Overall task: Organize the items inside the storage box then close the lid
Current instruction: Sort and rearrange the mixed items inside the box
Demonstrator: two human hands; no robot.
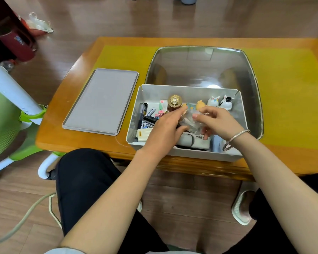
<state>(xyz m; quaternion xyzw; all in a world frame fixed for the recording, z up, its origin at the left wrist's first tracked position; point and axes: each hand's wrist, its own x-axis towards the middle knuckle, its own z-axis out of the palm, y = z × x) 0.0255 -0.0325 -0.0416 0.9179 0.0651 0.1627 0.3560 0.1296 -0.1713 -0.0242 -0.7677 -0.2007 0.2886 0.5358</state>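
Note:
A white storage box (189,91) sits on the wooden table, its clear smoky lid (202,66) standing open behind it. Inside the box are pens and tubes at the left, a gold-capped bottle (174,102), two small white figurines (220,102) at the back right and a white "MINI" box (196,141) near the front. Over the middle of the box both hands hold a small clear plastic container (192,121). My left hand (165,129) grips its left side. My right hand (217,121), a bracelet on its wrist, pinches its right side.
A flat grey tray (101,101) lies on the table to the left of the box. A yellow mat (286,88) covers the tabletop. A green and white chair (11,114) stands at the left, by the table corner. My knees are under the table's near edge.

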